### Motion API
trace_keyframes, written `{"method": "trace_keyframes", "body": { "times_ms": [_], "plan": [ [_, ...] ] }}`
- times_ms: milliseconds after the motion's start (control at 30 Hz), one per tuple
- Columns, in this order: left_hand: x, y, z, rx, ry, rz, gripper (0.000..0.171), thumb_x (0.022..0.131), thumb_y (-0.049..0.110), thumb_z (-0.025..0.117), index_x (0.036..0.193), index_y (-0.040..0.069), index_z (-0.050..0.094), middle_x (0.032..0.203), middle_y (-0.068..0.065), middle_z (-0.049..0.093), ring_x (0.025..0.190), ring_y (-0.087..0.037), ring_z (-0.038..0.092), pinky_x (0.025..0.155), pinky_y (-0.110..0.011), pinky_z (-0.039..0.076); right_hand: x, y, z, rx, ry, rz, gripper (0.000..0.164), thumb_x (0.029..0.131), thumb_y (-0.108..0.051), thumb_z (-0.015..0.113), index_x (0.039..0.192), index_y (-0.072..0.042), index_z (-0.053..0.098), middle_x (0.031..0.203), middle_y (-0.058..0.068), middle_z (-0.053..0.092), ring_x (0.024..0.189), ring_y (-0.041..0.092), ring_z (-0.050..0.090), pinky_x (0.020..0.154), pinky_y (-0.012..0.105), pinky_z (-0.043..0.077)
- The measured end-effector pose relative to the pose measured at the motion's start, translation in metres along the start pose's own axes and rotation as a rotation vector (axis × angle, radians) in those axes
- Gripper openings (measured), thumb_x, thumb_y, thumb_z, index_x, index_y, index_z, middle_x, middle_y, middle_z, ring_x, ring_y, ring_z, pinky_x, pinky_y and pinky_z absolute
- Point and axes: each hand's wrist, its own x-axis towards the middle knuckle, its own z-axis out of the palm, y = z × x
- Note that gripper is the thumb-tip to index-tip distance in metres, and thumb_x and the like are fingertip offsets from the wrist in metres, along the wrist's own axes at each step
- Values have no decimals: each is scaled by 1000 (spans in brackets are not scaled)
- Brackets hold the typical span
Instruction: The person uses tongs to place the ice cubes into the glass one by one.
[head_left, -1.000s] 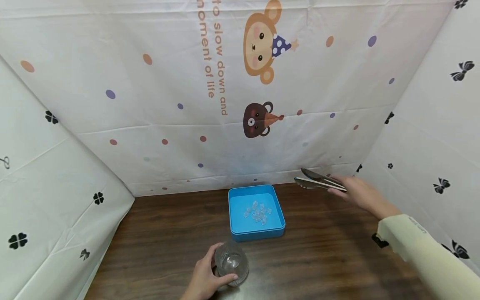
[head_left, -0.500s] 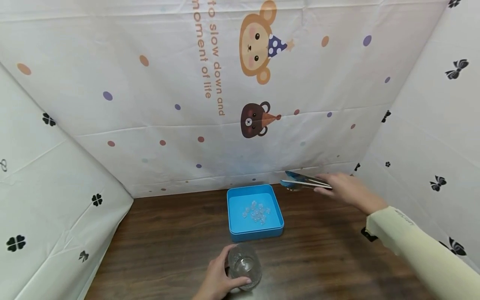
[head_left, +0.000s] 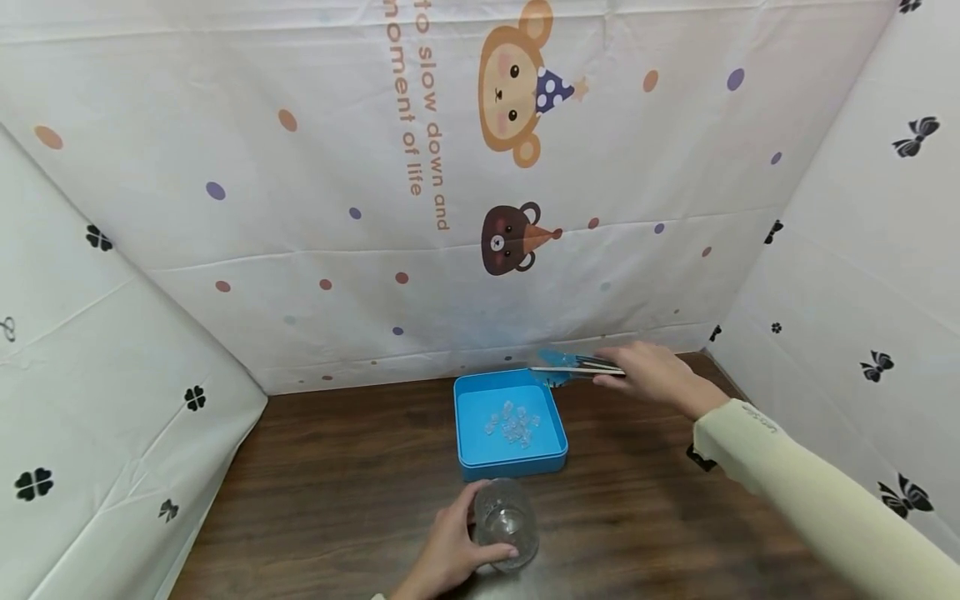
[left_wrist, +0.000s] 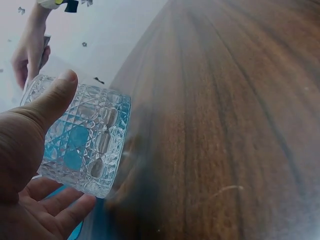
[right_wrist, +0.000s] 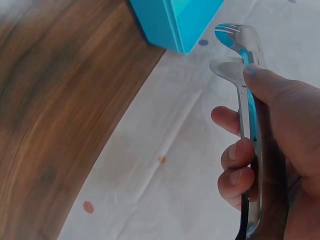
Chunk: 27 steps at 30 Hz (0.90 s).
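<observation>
In the head view, my left hand (head_left: pixel 453 546) grips a clear glass (head_left: pixel 507 525) near the front of the table, thumb on one side and fingers on the other. The left wrist view shows the cut pattern of the glass (left_wrist: pixel 82 135). My right hand (head_left: pixel 648 375) holds metal tongs (head_left: pixel 585 368), whose tips reach over the back right corner of a blue square box (head_left: pixel 474 446). Small clear ice-like pieces (head_left: pixel 516 425) lie in that box. In the right wrist view, the two heads of the tongs (right_wrist: pixel 243 112) stand apart with nothing visible between them.
The brown wooden table (head_left: pixel 345 475) runs up to a white printed cloth (head_left: pixel 420 300) at the back. More cloth hangs at the left and right sides. The box (right_wrist: pixel 162 25) has raised walls.
My right hand has brought the tongs leftward, from beyond the box to its back right corner. My left hand has shifted the glass to the right, in front of the box.
</observation>
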Motion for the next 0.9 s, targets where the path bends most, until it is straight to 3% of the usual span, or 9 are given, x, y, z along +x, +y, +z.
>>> {"method": "trace_keyframes", "body": {
  "times_ms": [200, 600, 767, 900],
  "plan": [
    [8, 0, 1, 15, -3, 21, 83, 75, 45, 92, 142, 15, 53, 126, -5, 68, 111, -22, 68, 84, -30, 59, 15, -10, 5, 4, -5, -45, 44, 98, -35, 72, 128, -4, 69, 104, 7, 73, 85, 20, 69, 75, 47, 60],
    [15, -6, 1, 16, -10, 66, 80, 76, 44, 91, 141, 17, 55, 122, -5, 70, 106, -19, 70, 79, -25, 59, 37, -25, 15, 5, -67, -82, 43, 98, -35, 72, 126, -2, 71, 103, 9, 74, 84, 22, 71, 85, 52, 59],
    [15, -6, -1, 17, -21, 72, 79, 76, 44, 92, 141, 17, 56, 122, -6, 70, 105, -19, 71, 79, -25, 59, 48, -28, 21, 37, -127, -70, 40, 98, -34, 73, 122, -2, 73, 90, 3, 71, 74, 15, 65, 72, 41, 59],
    [16, -6, -2, 18, -28, 63, 80, 76, 44, 92, 142, 16, 55, 123, -5, 70, 106, -19, 70, 81, -25, 59, 57, -33, 26, 30, -164, -49, 36, 97, -34, 74, 115, -3, 74, 78, -3, 63, 66, 13, 56, 61, 33, 49]
  ]
}}
